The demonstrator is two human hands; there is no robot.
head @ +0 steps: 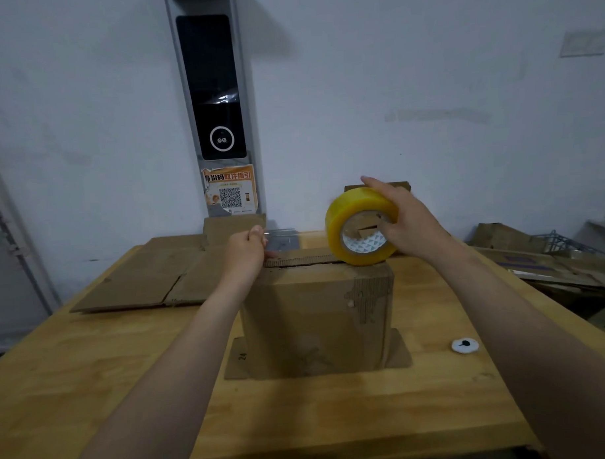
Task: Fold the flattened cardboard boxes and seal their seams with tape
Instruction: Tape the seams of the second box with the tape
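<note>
The box (pixel 314 314) stands upright in the middle of the table (pixel 93 374); it looks light, hollow and easily dented, so press only along the top edges by the seam. The right hand (pixel 407 215) grasps the tape roll (pixel 361 227) over the seam's right end. The left hand (pixel 247 246) reaches to the left end with its grip curled, on what I cannot tell.

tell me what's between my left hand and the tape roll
In the head view, the top edge of the box, with its flap seam, runs between the left hand and the tape roll. Whether tape stretches across it, I cannot tell.
</note>
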